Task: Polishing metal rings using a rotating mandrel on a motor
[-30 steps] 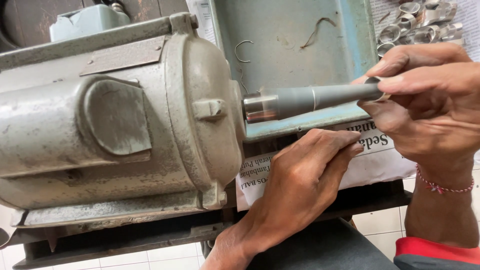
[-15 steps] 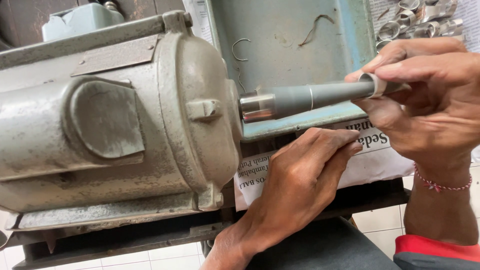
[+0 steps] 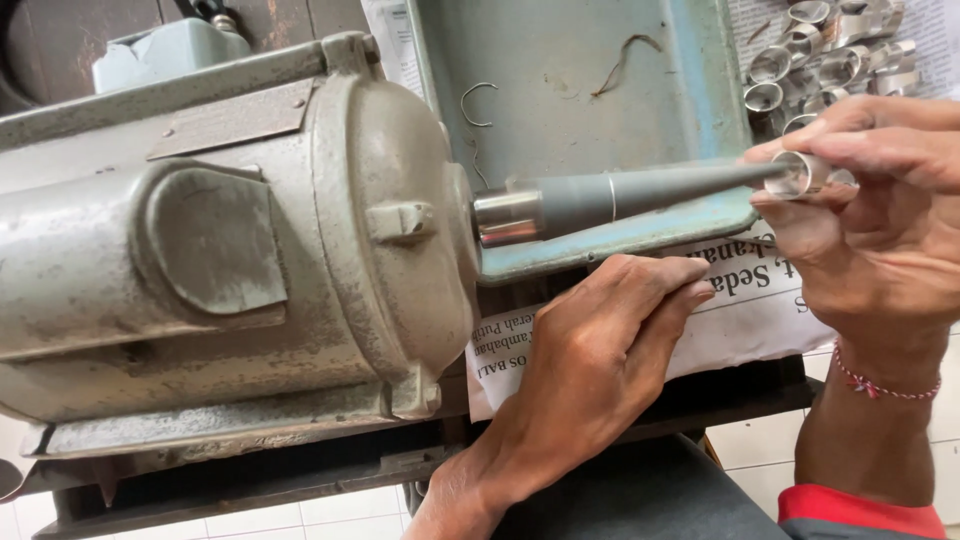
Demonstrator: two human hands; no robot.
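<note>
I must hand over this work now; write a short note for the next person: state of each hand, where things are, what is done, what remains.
Right hand: pinches a small silver ring at the thin tip of the grey tapered spindle.
Left hand: holds nothing, rests flat on the newspaper below the spindle.
Spindle sticks out of the grey motor, over the blue-green tray.
More silver rings lie in a pile beyond the tray.
Done: one ring brought to the tip. Left: whether it is being put on or taken off cannot be told; the pile is untouched.
</note>
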